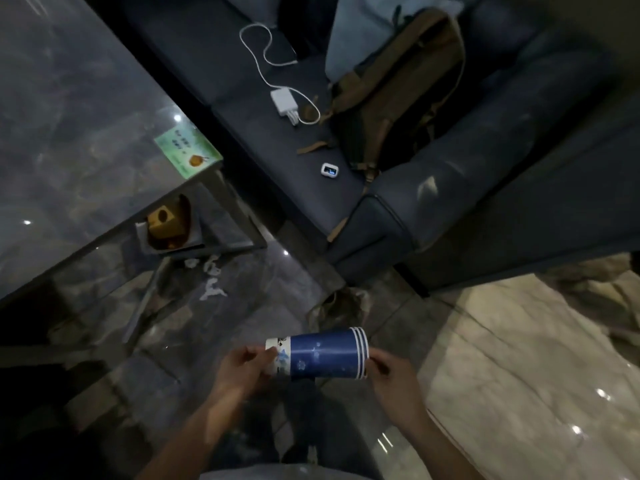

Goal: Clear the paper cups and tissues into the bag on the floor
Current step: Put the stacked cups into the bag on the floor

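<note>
A stack of nested blue and white paper cups (322,355) lies sideways between my two hands, low in the middle of the view. My left hand (242,370) grips the white bottom end. My right hand (393,379) holds the rim end, where several white rims show. Just beyond the cups a crumpled brownish bag (341,304) sits on the floor by the sofa corner. White tissue scraps (211,277) lie under the glass table (86,150) on the floor.
A dark sofa (450,188) fills the upper right, bearing a brown backpack (398,91), a white charger with cable (285,102) and a small white device (327,169). A green card (187,152) lies at the table corner; a yellow box (168,221) sits below it.
</note>
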